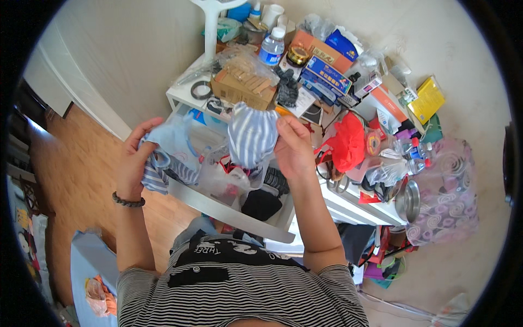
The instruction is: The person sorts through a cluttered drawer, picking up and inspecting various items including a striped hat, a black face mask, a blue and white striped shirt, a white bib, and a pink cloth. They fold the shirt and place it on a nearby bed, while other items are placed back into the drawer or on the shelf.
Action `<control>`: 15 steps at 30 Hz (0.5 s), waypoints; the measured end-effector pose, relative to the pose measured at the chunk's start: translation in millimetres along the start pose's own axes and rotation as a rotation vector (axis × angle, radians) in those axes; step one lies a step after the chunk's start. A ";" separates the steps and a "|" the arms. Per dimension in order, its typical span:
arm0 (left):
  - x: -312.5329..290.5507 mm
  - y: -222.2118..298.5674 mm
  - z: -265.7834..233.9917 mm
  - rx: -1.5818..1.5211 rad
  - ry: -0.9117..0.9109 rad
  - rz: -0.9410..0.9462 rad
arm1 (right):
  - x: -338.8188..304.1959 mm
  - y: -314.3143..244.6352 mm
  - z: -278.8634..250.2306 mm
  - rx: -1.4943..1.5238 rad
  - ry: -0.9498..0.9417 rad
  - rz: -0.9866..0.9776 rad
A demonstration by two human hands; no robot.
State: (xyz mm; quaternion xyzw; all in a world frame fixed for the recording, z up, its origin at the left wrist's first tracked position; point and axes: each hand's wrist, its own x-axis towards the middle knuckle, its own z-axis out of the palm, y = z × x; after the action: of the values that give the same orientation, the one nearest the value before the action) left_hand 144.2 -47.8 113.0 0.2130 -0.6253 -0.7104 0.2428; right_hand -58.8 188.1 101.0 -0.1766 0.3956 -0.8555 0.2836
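Note:
My left hand (137, 158) is closed around a bunch of fabric, a pale blue cloth (171, 139) with a striped blue-and-white part hanging below it. Between the thumb and fingers of my right hand (295, 144) is a blue-and-white striped cloth piece (252, 135), rounded and puffed out, its top edge gathered. Both are held up over an open white drawer (231, 212). Inside the drawer I see a clear plastic container (224, 177) with red and white bits, a black cloth item (261, 205) and dark ribbed fabric (276, 181). The pale cloth hides part of the drawer.
Behind the drawer, the white cabinet top is crowded: a cardboard box (242, 90), a water bottle (272, 48), a tape roll (201, 90), a red bag (348, 143). A metal bowl (407, 201) sits at its right edge. Wooden floor (81, 163) lies to the left.

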 end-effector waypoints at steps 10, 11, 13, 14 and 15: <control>-11.3 41.8 -8.6 -0.116 0.008 0.015 | 40.6 29.9 82.7 0.192 -0.328 0.160; -15.8 50.2 -11.8 -0.147 0.008 -0.004 | 44.1 34.8 90.2 0.202 -0.377 0.165; -26.7 66.6 -19.2 -0.191 0.039 -0.012 | 47.1 41.8 111.0 0.180 -0.463 0.176; -32.7 70.2 -27.2 -0.207 0.038 0.027 | 47.7 46.8 120.4 0.183 -0.491 0.189; -37.8 72.6 -36.0 -0.222 0.033 0.065 | 48.3 52.7 129.2 0.185 -0.516 0.200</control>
State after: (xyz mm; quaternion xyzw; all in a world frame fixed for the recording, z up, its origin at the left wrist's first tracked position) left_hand 201.7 -60.2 180.3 0.1758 -0.5453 -0.7634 0.2981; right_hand -10.1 55.7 144.6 -0.3218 0.2463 -0.7825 0.4728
